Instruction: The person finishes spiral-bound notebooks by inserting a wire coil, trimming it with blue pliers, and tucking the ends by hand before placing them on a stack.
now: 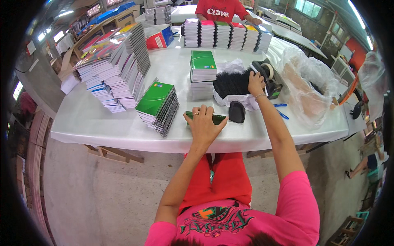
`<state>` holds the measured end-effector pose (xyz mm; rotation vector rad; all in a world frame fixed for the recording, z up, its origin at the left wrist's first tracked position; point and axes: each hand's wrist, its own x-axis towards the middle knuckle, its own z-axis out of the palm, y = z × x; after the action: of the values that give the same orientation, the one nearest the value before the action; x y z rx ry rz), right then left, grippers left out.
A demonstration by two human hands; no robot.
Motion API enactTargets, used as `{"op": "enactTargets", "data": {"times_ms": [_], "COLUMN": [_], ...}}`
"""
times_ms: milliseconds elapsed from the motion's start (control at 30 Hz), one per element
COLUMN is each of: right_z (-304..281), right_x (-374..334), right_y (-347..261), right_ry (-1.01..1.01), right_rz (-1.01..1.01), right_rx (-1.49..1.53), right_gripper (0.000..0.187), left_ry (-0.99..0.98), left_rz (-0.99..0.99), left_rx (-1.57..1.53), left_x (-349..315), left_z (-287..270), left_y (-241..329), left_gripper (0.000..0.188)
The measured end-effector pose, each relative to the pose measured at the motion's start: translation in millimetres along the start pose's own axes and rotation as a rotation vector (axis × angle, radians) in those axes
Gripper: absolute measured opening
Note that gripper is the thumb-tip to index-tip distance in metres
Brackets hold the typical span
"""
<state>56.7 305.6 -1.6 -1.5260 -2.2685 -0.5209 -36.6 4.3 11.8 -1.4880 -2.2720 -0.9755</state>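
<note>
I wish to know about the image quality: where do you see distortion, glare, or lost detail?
In the head view, the fisheye lens curves the front edge of the table and the picture's corners are black; also in the head view, the ceiling light glares white, the clear plastic bag shows bright reflections, and the black pile beside the right hand shows little detail.

Notebook [219, 119] under left hand [204, 124], stack [158, 102] leftward, coil pile [232, 83] beside right hand [256, 85]
</note>
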Motion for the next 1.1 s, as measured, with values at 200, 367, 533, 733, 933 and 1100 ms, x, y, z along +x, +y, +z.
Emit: {"op": "enactTargets", "data": {"times_ms": [200,367,533,733,933,1100], "right_z": [19,4,-24,-99,-129,-145], "right_x": [13,22,21,-44,-124,-148], "right_y": [37,39,47,21,19,9], "right_ry": [0.047,-0.064,-0.135,-0.056,-0.356,-0.533], "right_rz": [-0.141,-0.11,-0.101,-0.442,-0.596,-0.373], "right_rx": [-0.024,0.082,0.386,0.767,0.992,1.129], "right_gripper": [0.049,0.051,0.053,0.041,0.028,0.023], "left_ry": [0.017,0.006,0.038,0.051,0.066,0.045], "left_rz": [0.031,0.036,0.047,0.059,0.062,0.039], "left_rx": [-0.046,-0.033,-0.035,-0.029,-0.032,-0.023], "left_x": [0,0,0,-4,-1,-1], "left_z": [6,6,10,5,8,7], "left_y": [6,4,2,-6,3,2], "left_gripper": [0.053,0.054,0.056,0.055,0.049,0.047]}}
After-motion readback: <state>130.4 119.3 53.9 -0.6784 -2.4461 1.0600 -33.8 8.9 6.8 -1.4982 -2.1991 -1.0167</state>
